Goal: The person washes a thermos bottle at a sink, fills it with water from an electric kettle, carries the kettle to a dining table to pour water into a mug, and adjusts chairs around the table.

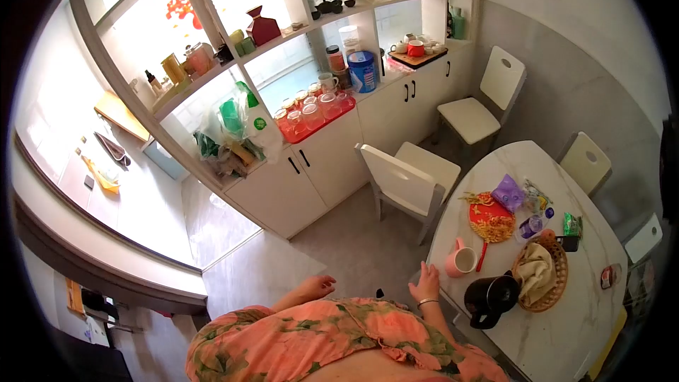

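My left hand [316,288] hangs over the grey floor with fingers loosely curled and apart, nothing in it. At the near-left edge of the marble-patterned table [453,233], my right hand [426,284] has its fingers spread and empty, a bracelet on the wrist; whether it touches the edge I cannot tell. Closest to it stands a pink mug [461,260]. Beyond are a black kettle [491,297], a wicker basket [562,276] with beige cloth [537,274], and a red fan [491,221]. A purple packet [508,193] and a bottle [530,226] lie farther back.
White chairs [405,187] stand around the table. Along the back runs a white cabinet [283,194] with open shelves, a red tray [318,126] of glasses, a blue tub [362,72] and plastic bags [237,127]. A jar [610,276] is at the table's right.
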Demonstrator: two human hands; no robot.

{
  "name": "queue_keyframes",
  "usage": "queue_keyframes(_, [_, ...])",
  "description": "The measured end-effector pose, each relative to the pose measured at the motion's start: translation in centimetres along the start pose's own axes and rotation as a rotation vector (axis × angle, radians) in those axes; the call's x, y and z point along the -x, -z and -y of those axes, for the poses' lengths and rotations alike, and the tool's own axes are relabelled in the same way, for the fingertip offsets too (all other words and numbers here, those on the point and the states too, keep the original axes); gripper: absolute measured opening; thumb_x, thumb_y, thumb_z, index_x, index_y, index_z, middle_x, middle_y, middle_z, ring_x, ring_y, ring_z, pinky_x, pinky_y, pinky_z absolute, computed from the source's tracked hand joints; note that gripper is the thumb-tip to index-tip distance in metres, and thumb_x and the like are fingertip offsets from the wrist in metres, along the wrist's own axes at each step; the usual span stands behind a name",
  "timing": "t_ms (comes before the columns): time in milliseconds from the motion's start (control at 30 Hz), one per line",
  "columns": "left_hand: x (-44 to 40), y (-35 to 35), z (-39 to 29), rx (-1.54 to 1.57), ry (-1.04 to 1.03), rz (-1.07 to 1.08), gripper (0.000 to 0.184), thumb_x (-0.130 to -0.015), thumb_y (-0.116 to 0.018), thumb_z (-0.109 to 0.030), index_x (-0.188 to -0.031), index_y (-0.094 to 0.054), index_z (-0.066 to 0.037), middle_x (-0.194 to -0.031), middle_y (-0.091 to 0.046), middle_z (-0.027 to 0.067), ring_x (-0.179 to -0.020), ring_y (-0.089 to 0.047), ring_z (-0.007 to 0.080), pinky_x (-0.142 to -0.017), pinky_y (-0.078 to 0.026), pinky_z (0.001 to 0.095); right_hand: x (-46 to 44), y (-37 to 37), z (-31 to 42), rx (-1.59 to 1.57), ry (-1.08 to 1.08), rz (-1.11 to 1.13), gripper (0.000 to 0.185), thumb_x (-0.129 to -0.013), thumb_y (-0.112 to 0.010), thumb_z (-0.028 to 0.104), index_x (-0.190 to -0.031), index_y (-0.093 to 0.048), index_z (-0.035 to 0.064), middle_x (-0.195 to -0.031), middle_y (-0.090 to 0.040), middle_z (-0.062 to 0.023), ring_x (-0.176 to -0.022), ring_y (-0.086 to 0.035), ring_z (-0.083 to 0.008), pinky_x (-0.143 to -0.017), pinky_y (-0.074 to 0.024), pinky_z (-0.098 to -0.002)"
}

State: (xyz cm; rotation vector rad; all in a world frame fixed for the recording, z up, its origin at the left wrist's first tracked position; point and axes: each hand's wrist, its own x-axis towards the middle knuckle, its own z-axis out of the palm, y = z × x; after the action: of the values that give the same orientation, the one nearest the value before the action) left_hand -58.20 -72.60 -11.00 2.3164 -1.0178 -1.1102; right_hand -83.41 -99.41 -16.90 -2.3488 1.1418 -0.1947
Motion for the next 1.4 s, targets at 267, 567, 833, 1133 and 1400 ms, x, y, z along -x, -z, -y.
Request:
queue_keyframes(267, [-1.9, -1.9, -1.1, -0.041, -0.051, 0.063, 0.042, -0.086, -0.063, -0.036, -0.119, -0.060, -0.011, -0.103, -0.068, 0.0121, -0.092, -0.065, 0.0274, -0.079, -0.052, 0.0384, 0.1, 1.9, -0.3, 0.008, -0.048, 0.135, 0.076, -0.073, -0.072, 0.029, -0.139, -0.037, 0.0137, -0.131, -0.042, -0.0227, -0.123, -0.040, -0.0395, -0.102, -0.0358, -0.0472])
queue_keyframes(567, [-3.2, -3.8, -1.8, -0.037, -0.102, -0.024, 0.042, -0.087, -0.059, -0.035, -0.120, -0.059, -0.009, -0.104, -0.067, 0.0137, -0.093, -0.064, 0.0297, -0.080, -0.051, 0.0395, -0.5, 1.8, -1.5, 0.042, 0.018, 0.099, 0.084, -0.069, -0.074, 0.029, -0.139, -0.033, 0.0061, -0.111, -0.051, -0.0244, -0.102, -0.048, -0.0395, -0.092, -0.0392, -0.0466])
queue_keyframes(833, [-1.6, -2.7, -3.9, -0.032, -0.092, 0.017, 0.038, -0.085, -0.059, -0.032, -0.116, -0.061, -0.009, -0.102, -0.067, 0.0133, -0.091, -0.064, 0.0297, -0.081, -0.051, 0.0397, -0.5, 2.5, -1.4, -0.063, 0.013, 0.104, 0.088, -0.067, -0.075, 0.024, -0.140, -0.030, 0.0050, -0.107, -0.051, -0.0255, -0.101, -0.050, -0.0408, -0.090, -0.0409, -0.0461])
queue_keyframes(1133, [-1.2, -3.4, -3.1, 0.000, -0.081, 0.000, 0.039, -0.084, -0.060, -0.031, -0.116, -0.061, -0.009, -0.102, -0.067, 0.0136, -0.091, -0.063, 0.0299, -0.081, -0.050, 0.0404, -0.4, 3.2, -0.5, 0.002, -0.030, 0.075, 0.088, -0.066, -0.076, 0.024, -0.139, -0.031, 0.0048, -0.105, -0.053, -0.0255, -0.098, -0.052, -0.0395, -0.088, -0.0436, -0.0446])
queue_keyframes(1400, [-2.3, -3.9, -1.2, -0.029, -0.077, 0.048, 0.039, -0.089, -0.061, -0.033, -0.120, -0.058, -0.010, -0.106, -0.066, 0.0105, -0.092, -0.064, 0.0251, -0.079, -0.051, 0.0381, -0.7, 2.9, 0.0, 0.054, -0.067, 0.162, 0.086, -0.068, -0.076, 0.032, -0.138, -0.033, 0.0060, -0.104, -0.053, -0.0213, -0.098, -0.054, -0.0370, -0.084, -0.0462, -0.0454])
